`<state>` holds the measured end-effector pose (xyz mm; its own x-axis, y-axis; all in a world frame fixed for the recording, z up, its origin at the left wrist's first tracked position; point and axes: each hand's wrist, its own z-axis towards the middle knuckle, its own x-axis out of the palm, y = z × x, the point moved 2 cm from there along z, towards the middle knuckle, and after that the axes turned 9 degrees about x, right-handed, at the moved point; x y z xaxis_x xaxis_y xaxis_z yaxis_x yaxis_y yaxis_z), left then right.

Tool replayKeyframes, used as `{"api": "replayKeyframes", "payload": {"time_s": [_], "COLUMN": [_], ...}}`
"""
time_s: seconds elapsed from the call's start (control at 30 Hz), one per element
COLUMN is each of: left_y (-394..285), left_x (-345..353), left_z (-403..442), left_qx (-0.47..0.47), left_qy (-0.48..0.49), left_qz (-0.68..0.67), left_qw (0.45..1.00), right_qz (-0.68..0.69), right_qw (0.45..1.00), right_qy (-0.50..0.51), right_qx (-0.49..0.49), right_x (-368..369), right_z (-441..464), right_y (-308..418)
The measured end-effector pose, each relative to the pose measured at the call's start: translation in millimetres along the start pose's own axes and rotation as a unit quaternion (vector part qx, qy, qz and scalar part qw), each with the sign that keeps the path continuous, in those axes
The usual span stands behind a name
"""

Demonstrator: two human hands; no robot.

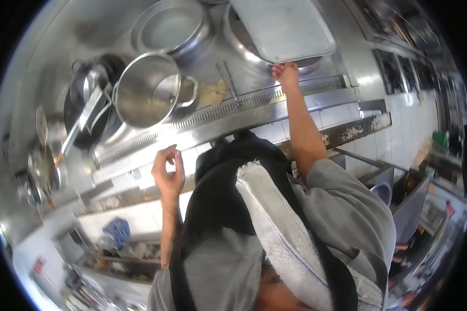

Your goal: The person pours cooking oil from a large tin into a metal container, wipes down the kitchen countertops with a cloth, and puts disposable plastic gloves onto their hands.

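Note:
My right hand (286,75) has its fingers closed on the near edge of a pale rectangular metal tray (296,28), which lies tilted over a large round pot (238,39). The pot's opening is partly covered by the tray. My left hand (168,171) hangs in the air in front of the counter edge, holding nothing, with its fingers loosely curled and thumb apart. Nearest to it stands a deep steel pot (135,98) with a loop handle and something metal inside. A pair of tongs (227,80) lies beside a tan cloth (211,93).
A wide round pan (171,31) sits at the back. Dark pans and a long-handled utensil (85,116) are stacked at left. A slotted drain (207,114) runs along the steel counter's front. A blue plastic bundle (115,231) is on a lower shelf.

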<state>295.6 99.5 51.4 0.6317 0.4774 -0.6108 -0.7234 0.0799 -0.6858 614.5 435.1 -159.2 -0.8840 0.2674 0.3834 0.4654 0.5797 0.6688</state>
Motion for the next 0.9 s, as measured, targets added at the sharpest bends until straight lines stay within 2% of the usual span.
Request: {"api": "replayKeyframes", "payload": {"time_s": [0.03, 0.07, 0.13, 0.17, 0.2, 0.27, 0.37, 0.5, 0.53, 0.57, 0.6, 0.63, 0.67, 0.73, 0.8, 0.87, 0.9], "left_y": [0, 0, 6, 9, 12, 17, 13, -10, -9, -7, -6, -7, -6, -1, 14, 16, 14], "left_x": [0, 0, 0, 3, 4, 16, 38, 51, 52, 51, 49, 45, 42, 31, 25, 7, -10], "left_z": [-5, -7, -17, -22, -32, -43, -56, -49, -50, -54, -59, -59, -61, -69, -87, -87, -81], "left_qx": [-0.019, -0.029, -0.030, -0.053, -0.079, -0.109, -0.132, -0.117, -0.116, -0.126, -0.138, -0.145, -0.144, -0.154, -0.158, -0.164, -0.153], "left_qy": [0.000, 0.000, -0.007, -0.011, -0.012, -0.020, 0.022, 0.058, 0.050, 0.050, 0.053, 0.052, 0.042, 0.020, -0.016, -0.058, -0.061], "left_qz": [-0.006, -0.013, 0.009, 0.015, 0.020, 0.020, 0.005, -0.012, -0.011, -0.004, 0.003, 0.000, 0.000, -0.011, -0.026, -0.103, -0.093], "left_qw": [1.000, 0.999, 0.999, 0.998, 0.997, 0.994, 0.991, 0.991, 0.992, 0.991, 0.989, 0.988, 0.989, 0.988, 0.987, 0.979, 0.982], "right_qz": [0.053, 0.046, -0.161, -0.343, -0.513, -0.663, -0.685, -0.693, -0.574, -0.417, -0.421, -0.271, -0.112, -0.226, -0.269, -0.253, -0.285], "right_qw": [0.998, 0.999, 0.980, 0.934, 0.854, 0.720, 0.690, 0.676, 0.814, 0.894, 0.892, 0.915, 0.900, 0.912, 0.901, 0.886, 0.859], "right_qy": [0.010, 0.020, 0.088, 0.086, 0.082, 0.067, 0.051, 0.025, 0.067, 0.108, 0.111, 0.208, 0.298, 0.285, 0.327, 0.380, 0.417], "right_qx": [0.009, 0.018, 0.078, 0.053, 0.028, -0.193, -0.228, -0.250, -0.066, 0.127, 0.126, 0.216, 0.297, 0.190, 0.094, 0.086, 0.086], "right_x": [7, 12, 11, 18, 27, 50, 80, 84, 82, 80, 77, 75, 81, 100, 97, 146, 172], "right_z": [0, -5, -22, -22, -23, -17, -7, 7, -3, -17, -33, -52, -73, -125, -128, -197, -232], "right_y": [-5, -17, -48, -66, -94, -135, -161, -163, -147, -137, -124, -113, -101, -75, -76, -44, -39]}}
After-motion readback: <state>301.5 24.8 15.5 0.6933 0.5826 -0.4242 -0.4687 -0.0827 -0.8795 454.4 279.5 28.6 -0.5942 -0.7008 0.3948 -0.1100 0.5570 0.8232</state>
